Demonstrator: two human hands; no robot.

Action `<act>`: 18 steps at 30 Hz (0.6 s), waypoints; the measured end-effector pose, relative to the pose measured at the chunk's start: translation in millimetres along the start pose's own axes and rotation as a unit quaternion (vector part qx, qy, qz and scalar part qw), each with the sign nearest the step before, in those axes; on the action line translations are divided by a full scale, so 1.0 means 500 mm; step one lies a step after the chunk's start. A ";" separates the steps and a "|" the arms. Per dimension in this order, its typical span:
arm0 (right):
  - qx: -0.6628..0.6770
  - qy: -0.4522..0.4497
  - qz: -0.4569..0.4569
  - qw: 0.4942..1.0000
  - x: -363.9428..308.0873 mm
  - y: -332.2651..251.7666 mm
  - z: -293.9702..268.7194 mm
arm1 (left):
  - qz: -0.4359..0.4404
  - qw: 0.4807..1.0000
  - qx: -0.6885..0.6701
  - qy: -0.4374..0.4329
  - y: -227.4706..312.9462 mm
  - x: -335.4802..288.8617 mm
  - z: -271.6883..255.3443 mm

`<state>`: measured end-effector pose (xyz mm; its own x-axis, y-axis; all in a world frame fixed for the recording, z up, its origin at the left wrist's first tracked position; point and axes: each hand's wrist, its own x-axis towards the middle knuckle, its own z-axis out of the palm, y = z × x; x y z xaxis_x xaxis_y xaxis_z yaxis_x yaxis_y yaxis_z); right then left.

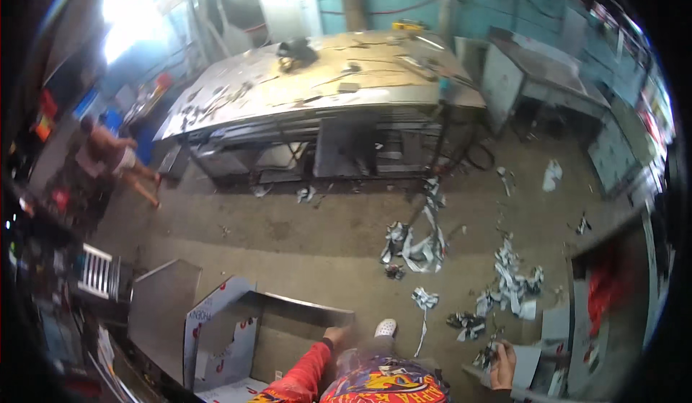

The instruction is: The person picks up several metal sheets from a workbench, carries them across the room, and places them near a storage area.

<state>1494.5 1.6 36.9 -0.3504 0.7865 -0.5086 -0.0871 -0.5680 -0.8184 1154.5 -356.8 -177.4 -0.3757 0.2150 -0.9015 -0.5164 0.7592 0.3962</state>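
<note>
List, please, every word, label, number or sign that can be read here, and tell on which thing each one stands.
Printed wording is not copied here; only its places are given.
Metal frame: dark letters on its pale film, with small red marks; legible.
Person's shirt: large yellowish letters, partly cut off by the lower edge.
Colourful things at the far right rim: too blurred to tell any text.

We list one brown floor: open sheet-metal frame at its near edge, crumpled film scraps toward its right.
</note>
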 end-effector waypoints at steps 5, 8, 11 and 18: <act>-0.106 -0.186 0.062 0.975 0.219 -0.115 0.294 | 0.005 0.934 -0.238 -0.267 0.068 -0.028 0.011; -0.151 -0.288 0.097 0.941 0.340 -0.107 0.495 | 0.081 0.984 0.095 0.127 -0.096 0.124 -0.044; -0.139 -0.261 0.098 0.950 0.441 -0.122 0.580 | -0.031 0.926 0.195 0.323 0.088 0.033 -0.155; -0.172 -0.315 0.070 0.931 0.698 -0.054 0.917 | 0.020 0.928 0.029 0.371 0.146 0.129 -0.276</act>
<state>946.9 180.4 4.1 -0.8230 0.3502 -0.4472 0.2664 -0.4575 -0.8484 986.2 -372.3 -182.7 -0.8306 -0.2223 -0.5107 -0.4570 0.7961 0.3968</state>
